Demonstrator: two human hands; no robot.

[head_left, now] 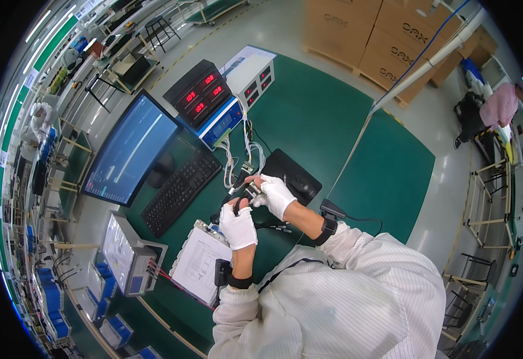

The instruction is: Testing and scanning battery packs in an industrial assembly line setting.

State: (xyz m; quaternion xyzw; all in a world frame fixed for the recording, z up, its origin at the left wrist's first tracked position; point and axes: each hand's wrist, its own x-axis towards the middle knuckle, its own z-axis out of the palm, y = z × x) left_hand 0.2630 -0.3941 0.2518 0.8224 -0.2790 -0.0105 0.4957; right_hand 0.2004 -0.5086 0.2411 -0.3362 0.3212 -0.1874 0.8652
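Two hands noted: left hand (pixel 238 230) and right hand (pixel 276 196), white-gloved, fingertips bare. Position relative to the keyboard (pixel 181 192)?

— Both to its right, close together, above the green bench (pixel 309 113).

— Fingers?

— Right: bent, closed in a pinch on a small part (pixel 252 190). Left: curled inward just beside the part, gap small; cannot tell what they grip.

— Location of the part?

— Between the hands, right of the keyboard. Details too small to read.

— Surroundings?

— Monitor (pixel 131 149) left of the keyboard; red-digit meter (pixel 184 84) beyond it; white leads (pixel 228 157) off its far right end; mouse pad (pixel 278 166) farther right; papers (pixel 198 268) on the wearer's side.
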